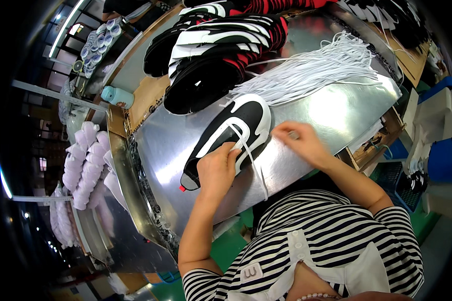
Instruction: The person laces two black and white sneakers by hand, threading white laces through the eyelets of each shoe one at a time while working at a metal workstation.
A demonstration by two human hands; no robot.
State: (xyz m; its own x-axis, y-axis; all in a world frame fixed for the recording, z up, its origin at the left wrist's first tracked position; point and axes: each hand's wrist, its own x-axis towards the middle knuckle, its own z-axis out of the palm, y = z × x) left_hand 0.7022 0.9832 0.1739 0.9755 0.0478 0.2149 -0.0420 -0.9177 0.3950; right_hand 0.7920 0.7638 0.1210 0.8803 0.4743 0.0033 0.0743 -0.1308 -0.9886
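Observation:
A black and white shoe upper (260, 111) with a grey and red tab at one end lies slanted on the metal table (163, 133). My left hand (217, 169) grips its near side, thumb over the opening. From the upper a white shoelace (256, 170) loops out and trails down toward the table's front edge. My right hand (302, 144) hovers just right of the upper, slightly smeared by motion. Its fingers are curled in a pinch, with a small greyish thing at them that I cannot make out.
Behind the upper stand nested stacks of black, white and red shoe uppers (206, 50). A large bundle of white laces (316, 70) lies at the back right. A light blue bottle (118, 96) is beyond the left edge, and a blue bin (443, 158) stands at the right.

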